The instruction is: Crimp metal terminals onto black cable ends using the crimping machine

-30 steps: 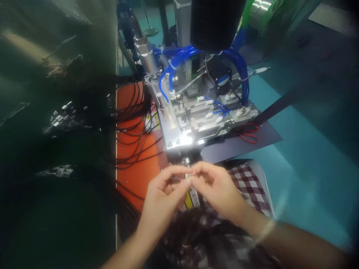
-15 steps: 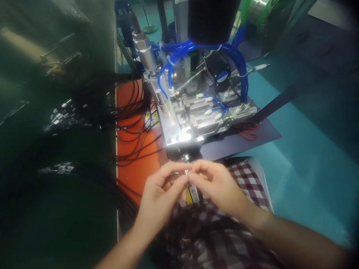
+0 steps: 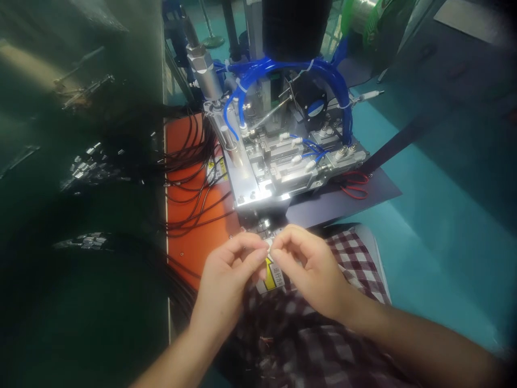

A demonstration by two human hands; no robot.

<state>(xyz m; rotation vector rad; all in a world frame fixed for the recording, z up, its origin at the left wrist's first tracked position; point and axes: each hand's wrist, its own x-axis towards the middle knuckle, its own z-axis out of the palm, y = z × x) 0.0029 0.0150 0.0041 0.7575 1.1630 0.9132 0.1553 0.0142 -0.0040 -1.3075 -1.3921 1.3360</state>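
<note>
My left hand point(image 3: 228, 277) and my right hand point(image 3: 309, 269) meet fingertip to fingertip just in front of the machine's metal fixture point(image 3: 283, 167). Thumb and forefinger are pinched on both hands. A tiny pale piece point(image 3: 269, 249) shows between the fingertips, too small and too covered by fingers to name. Below the pinch lies a label with a yellow arrow and print point(image 3: 270, 276), partly behind the left fingers. A checked cloth point(image 3: 359, 258) covers the lap under my right forearm.
Blue air tubes point(image 3: 278, 67) arch over the fixture. Black cables point(image 3: 194, 156) cross the orange surface point(image 3: 181, 242) to a dark green surface point(image 3: 81, 312), where several shiny small parts point(image 3: 86, 164) lie. A green-rimmed spool point(image 3: 363, 21) hangs at the upper right; a red cord point(image 3: 355, 186) lies below.
The fingertips have closed tighter together, and the thin pale strands seen between them are now mostly covered. My right fingers have curled more. The whole view has shifted slightly.
</note>
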